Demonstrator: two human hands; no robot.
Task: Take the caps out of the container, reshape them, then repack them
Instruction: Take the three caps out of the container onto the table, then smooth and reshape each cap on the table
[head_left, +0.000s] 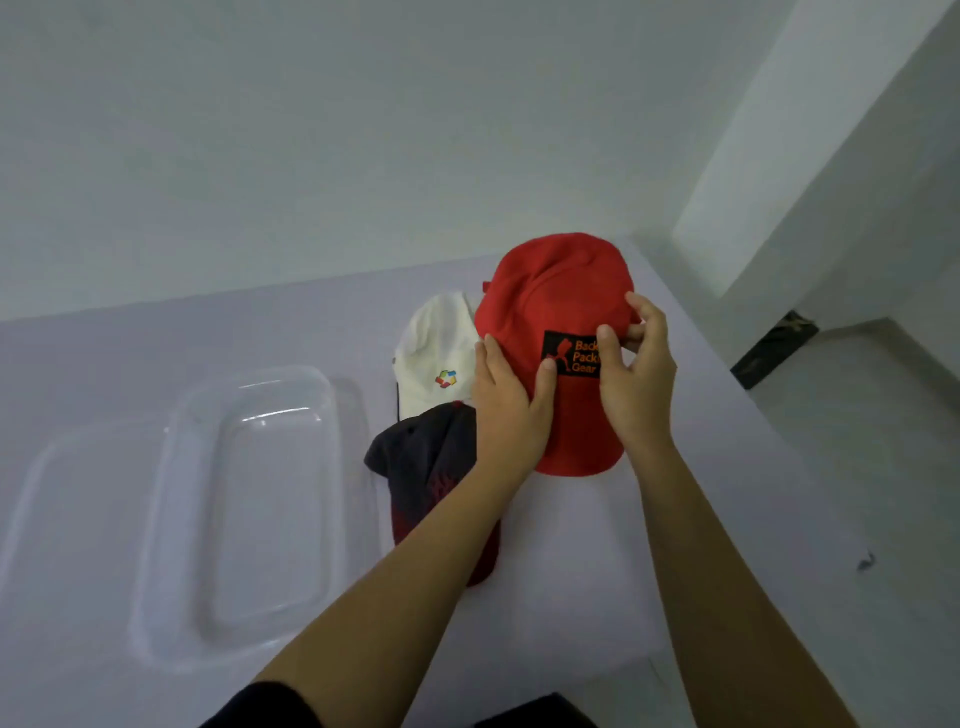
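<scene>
Right of the clear container (174, 519), on the pale table (727, 519), three caps lie out of their packing: a white cap (441, 338) by the container's far right corner, a dark cap with maroon patterning (426, 457) just beside its right wall, and a red cap (556, 291) on the side of those two away from the container. The container holds nothing, and what appears to be its lid (67, 493) lies flat just to its left. Unpacking is therefore judged complete, reshaping appears to be in hand on the red cap, and repacking has not begun. Whether the white and dark caps are already reshaped cannot be told, though the dark one looks slumped. The left hand (511, 415) holds the red cap's container-side edge, thumb laid across the front panel, index finger straight along the edge, the remaining fingers hidden. The right hand (639, 389) pinches the crown beside the black patch (571, 348) between curled fingers and thumb. The red cap shows its front — brim low, crown above, softly dented and creased — cloth not yet standing as a full dome.
</scene>
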